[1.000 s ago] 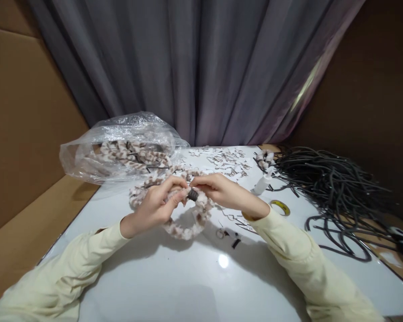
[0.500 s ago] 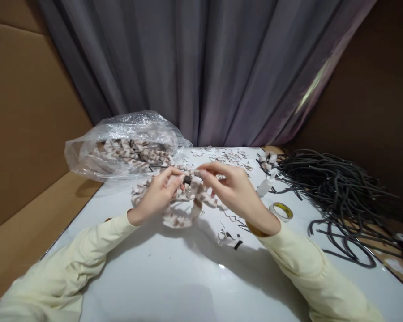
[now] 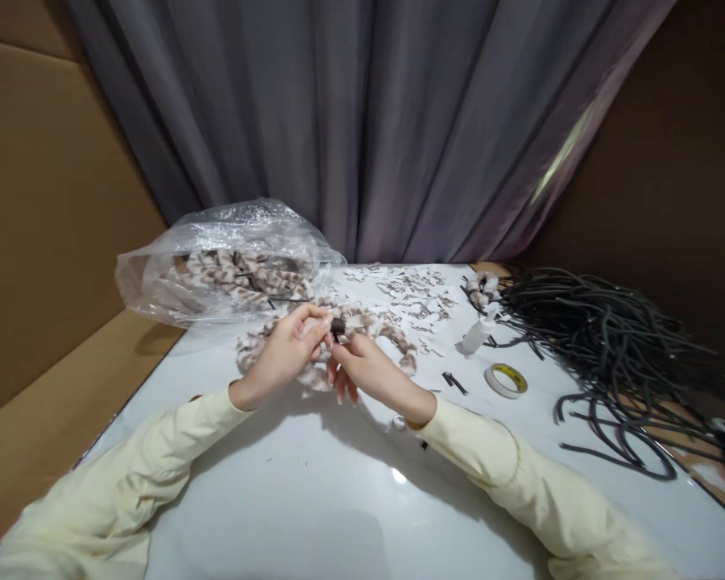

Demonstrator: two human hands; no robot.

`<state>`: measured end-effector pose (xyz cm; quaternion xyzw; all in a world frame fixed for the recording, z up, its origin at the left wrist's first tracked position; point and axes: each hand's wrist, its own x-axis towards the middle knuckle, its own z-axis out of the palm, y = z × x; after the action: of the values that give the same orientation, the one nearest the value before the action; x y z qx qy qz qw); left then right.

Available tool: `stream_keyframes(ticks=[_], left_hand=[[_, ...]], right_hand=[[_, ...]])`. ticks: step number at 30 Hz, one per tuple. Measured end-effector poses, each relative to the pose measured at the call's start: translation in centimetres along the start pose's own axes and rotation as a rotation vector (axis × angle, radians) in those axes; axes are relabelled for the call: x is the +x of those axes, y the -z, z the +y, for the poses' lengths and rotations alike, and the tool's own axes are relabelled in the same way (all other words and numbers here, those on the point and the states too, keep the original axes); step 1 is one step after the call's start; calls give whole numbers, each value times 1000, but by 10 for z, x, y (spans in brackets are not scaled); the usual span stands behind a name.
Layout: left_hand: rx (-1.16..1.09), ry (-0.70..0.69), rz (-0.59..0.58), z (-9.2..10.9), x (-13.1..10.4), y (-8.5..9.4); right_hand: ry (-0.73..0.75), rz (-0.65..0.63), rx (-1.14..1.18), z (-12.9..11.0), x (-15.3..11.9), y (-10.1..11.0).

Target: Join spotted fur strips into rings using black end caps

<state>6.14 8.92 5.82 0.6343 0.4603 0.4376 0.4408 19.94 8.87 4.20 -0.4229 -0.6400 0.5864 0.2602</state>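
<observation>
My left hand (image 3: 288, 345) is closed in a pinch on a furry white-and-brown cord, right beside a dark, wrapped-looking band (image 3: 337, 325). Just below that band, my right hand (image 3: 368, 369) has its thumb and forefinger drawn together close to the left fingertips. Its other fingers hang lower, and whatever it pinches is hidden. Under and behind both hands lie furry white-and-brown loops (image 3: 403, 342) on the white table (image 3: 266, 515). Several small metal hook-like pieces (image 3: 420, 283) are scattered on the table beyond the hands.
A clear plastic bag (image 3: 151, 278) holding more furry loops is at the back left. To the right are a white bottle (image 3: 476, 337), a tape roll (image 3: 506, 380), short black pieces (image 3: 454, 383) and a heap of black cords (image 3: 604, 338). Cardboard walls (image 3: 48, 201) and a grey curtain (image 3: 338, 129) enclose the table.
My right hand has moved left and down, turning its fingers under the dark band. The furry loop that hung below the hands has shifted. My left hand has barely moved.
</observation>
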Motion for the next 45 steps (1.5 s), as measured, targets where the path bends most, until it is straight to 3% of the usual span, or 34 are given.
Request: stream_keyframes(ticks=[5,12,18,25,27,31,35,38,45], left_hand=[[411,-232,94,-3,-3,0],[747,-503,91,-20,1,3],[847,-639,55,-28,6,5],[698,-575,28,-16,3,5],[630,-523,34,-12,2,6],[546,-456,34,-11,0,6],[478,-445,16,-12,-2,5],[528,-524,18,-10,-3,4],[611,-771,55,-15,-4,3]], right_hand=[[26,20,-21,-2,-1,2],[139,-7,-350,-16,-11,16],[270,-2,-665,-19,-13,21],[432,292,-1184,-14,-12,32],[483,267,-1152,-11,-7,37],[578,88,-893,-6,3,46],[481,-51,-642,-4,8,50],[417,-152,-531,-7,5,51],[532,-171,-668,-25,-12,58]])
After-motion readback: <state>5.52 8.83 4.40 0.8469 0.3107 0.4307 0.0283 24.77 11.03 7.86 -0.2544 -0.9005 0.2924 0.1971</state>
